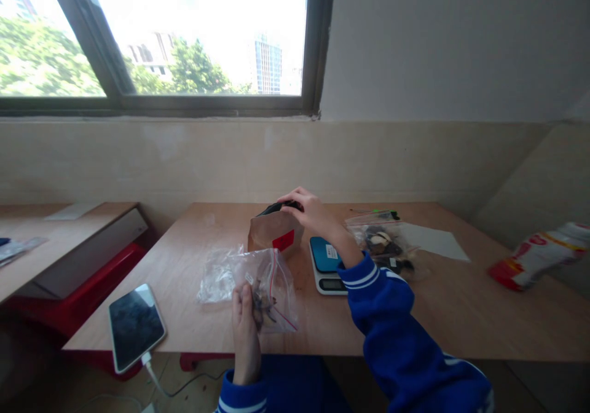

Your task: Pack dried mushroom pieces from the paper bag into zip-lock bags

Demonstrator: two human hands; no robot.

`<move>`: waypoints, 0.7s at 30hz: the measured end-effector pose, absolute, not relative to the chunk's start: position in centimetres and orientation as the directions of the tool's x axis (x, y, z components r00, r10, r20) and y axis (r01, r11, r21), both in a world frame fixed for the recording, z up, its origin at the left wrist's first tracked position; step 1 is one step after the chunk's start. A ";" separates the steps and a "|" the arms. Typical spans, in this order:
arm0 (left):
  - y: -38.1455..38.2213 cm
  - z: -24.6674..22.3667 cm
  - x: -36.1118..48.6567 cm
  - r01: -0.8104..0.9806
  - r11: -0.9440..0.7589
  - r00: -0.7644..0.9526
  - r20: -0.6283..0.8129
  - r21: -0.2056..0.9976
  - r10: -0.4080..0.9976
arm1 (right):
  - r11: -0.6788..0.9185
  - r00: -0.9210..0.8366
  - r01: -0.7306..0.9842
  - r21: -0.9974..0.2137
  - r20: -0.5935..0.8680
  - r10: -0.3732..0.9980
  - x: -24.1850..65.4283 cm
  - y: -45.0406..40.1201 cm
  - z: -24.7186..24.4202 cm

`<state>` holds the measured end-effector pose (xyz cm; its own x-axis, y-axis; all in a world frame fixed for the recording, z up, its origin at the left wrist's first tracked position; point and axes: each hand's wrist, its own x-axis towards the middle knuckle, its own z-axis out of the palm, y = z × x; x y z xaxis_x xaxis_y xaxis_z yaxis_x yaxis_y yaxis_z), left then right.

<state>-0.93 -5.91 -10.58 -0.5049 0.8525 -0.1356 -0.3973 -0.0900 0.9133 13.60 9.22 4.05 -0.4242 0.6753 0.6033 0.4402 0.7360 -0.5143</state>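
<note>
My left hand (pixel 245 324) is closed on a clear zip bag (pixel 282 284) with small dark and brown pieces inside, held over the table's front part. Behind it stands a brown paper bag (pixel 265 233) with a red label and dark contents at its top. My right hand (pixel 310 211) is at the opening of that paper bag, fingers bent over the rim and the dark contents; what the fingertips hold, if anything, is too small to make out. Just right of the paper bag lies a scale (pixel 326 265) with a blue top, partly behind my right sleeve.
Crumpled clear bags (pixel 216 278) lie left of my left hand. A phone (pixel 137 327) with a cable is at the table's left edge. Filled clear bags (pixel 380 238), white paper (pixel 436 242) and a red-and-white bottle (pixel 537 256) are on the right. A red stool (pixel 99 284) stands left.
</note>
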 end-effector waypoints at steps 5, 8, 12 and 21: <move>-5.9 -10.8 -0.8 -0.440 -0.057 -0.503 -0.193 0.896 0.843 | 0.731 -0.332 0.374 -0.571 0.653 0.680 13.7 9.8 3.7; -5.8 -10.9 -0.7 -0.452 -0.049 -0.501 -0.207 0.891 0.840 | 0.693 -0.320 0.371 -0.618 0.615 0.720 13.8 9.7 4.0; -5.8 -10.8 -0.5 -0.465 -0.052 -0.477 -0.201 0.884 0.855 | 0.664 -0.355 0.369 -0.650 0.562 0.747 14.0 9.3 4.3; -5.8 -10.6 -0.2 -0.458 -0.036 -0.445 -0.194 0.888 0.874 | 0.748 -0.238 0.309 -0.587 0.714 0.659 13.1 9.5 4.4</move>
<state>-0.18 -5.83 -10.61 -0.4452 0.8742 -0.1939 -0.4583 -0.0364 0.8880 13.08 9.52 4.43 -0.2381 0.6587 0.7138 0.3092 0.7481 -0.5872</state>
